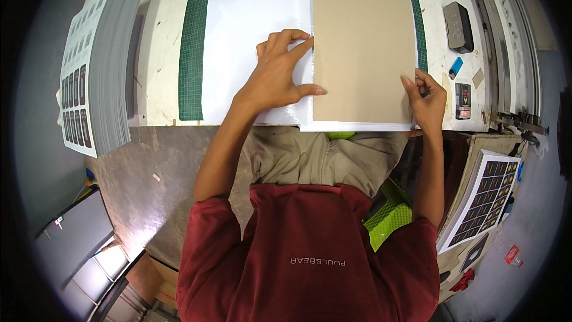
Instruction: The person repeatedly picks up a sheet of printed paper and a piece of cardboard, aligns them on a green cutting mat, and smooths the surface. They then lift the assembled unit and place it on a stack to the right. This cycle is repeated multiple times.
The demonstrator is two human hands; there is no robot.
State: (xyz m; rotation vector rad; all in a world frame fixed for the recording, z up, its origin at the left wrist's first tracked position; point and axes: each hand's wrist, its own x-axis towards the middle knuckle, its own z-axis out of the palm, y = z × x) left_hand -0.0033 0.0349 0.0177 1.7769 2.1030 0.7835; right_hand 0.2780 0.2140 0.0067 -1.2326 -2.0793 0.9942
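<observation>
A tan cardboard sheet [362,53] lies over white sheets of paper [256,42], whose edges show below it and along its right side. My left hand [275,74] rests over the white paper at the board's left edge. Its fingers are apart: the fingertips touch that edge higher up, and the thumb tip lies at the edge lower down. At the lower right edge, my right hand [428,98] has its thumb on the board and its other fingers curled around the side. Beneath the papers is a green cutting mat [192,65].
A tall stack of printed sheets [110,65] stands at the table's left. On the right are a black digital clock [457,27], a blue lighter [456,68], a small dark box [463,101] and a metal rail [506,42]. More printed sheets [479,200] lie lower right.
</observation>
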